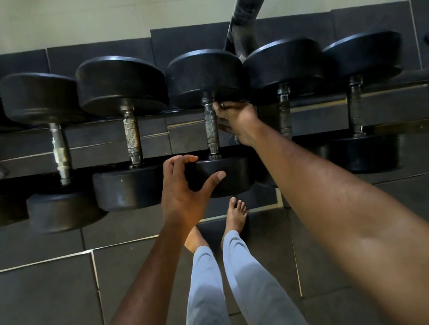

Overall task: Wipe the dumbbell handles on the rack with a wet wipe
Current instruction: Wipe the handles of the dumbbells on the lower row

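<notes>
1. Seen from above, a low dark rack holds a row of black round-headed dumbbells, each with a metal handle running front to back.
2. Five dumbbells show in full; a sixth is cut off at the left edge, and a part of another shows at the far right edge.
3. The middle dumbbell is the one being handled. Its knurled handle lies between a far head and a near head.
4. The right hand reaches in from the right and presses against the right side of this handle, fingers curled toward it. Something dark shows at the hand's near edge, but I cannot tell whether it is a wipe.
5. The left hand hovers at the near head, thumb and fingers spread in a wide curve around its left side; whether they touch it is unclear.
6. Two bare feet and two pale grey trouser legs stand on dark floor tiles.
7. One thick dark bar slants down behind the rack.
</notes>
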